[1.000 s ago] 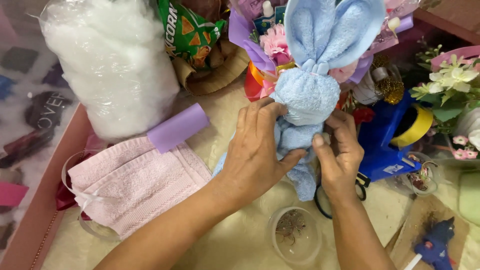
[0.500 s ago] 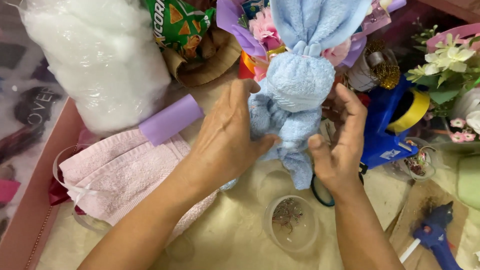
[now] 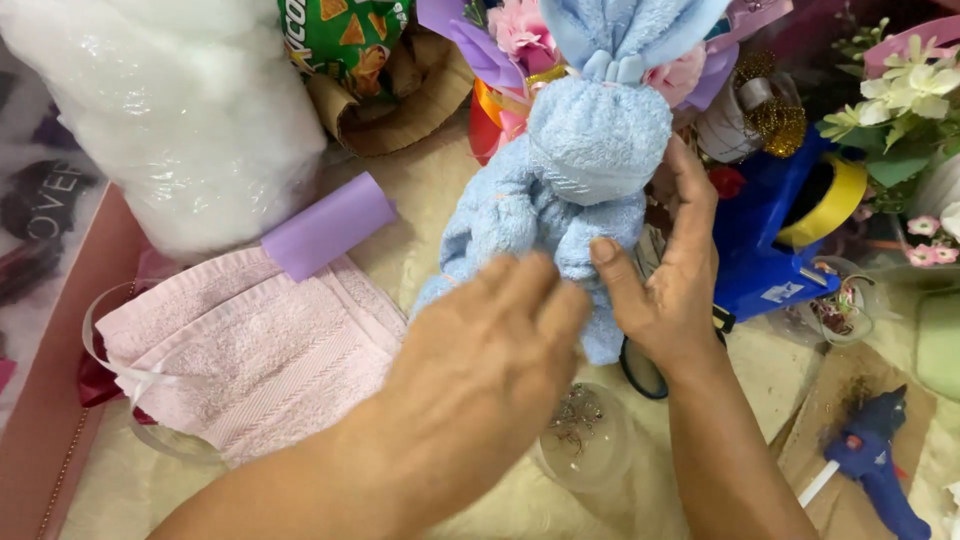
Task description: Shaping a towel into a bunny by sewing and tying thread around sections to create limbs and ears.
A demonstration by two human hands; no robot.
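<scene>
A light blue towel folded into a bunny (image 3: 590, 170), with a round head and two upright ears, stands at the centre. My right hand (image 3: 665, 280) grips its body from the right, thumb on the front and fingers behind. Just in front of the bunny's lower left part hovers my left hand (image 3: 495, 350), fingers loosely curled and blurred; whether it touches the towel is unclear. A folded pink towel (image 3: 250, 350) lies to the left with a lilac roll (image 3: 325, 225) on its top edge.
A clear bag of white stuffing (image 3: 170, 110) stands at back left, beside a green snack bag (image 3: 345, 40). Artificial flowers (image 3: 910, 90), a blue holder with yellow tape (image 3: 790, 230), a blue glue gun (image 3: 880, 460) and a small clear cup (image 3: 585, 435) crowd the right and front.
My left hand has come off the bunny's body and drawn back toward me. The right hand keeps its hold, and the bunny now sits a little higher in view.
</scene>
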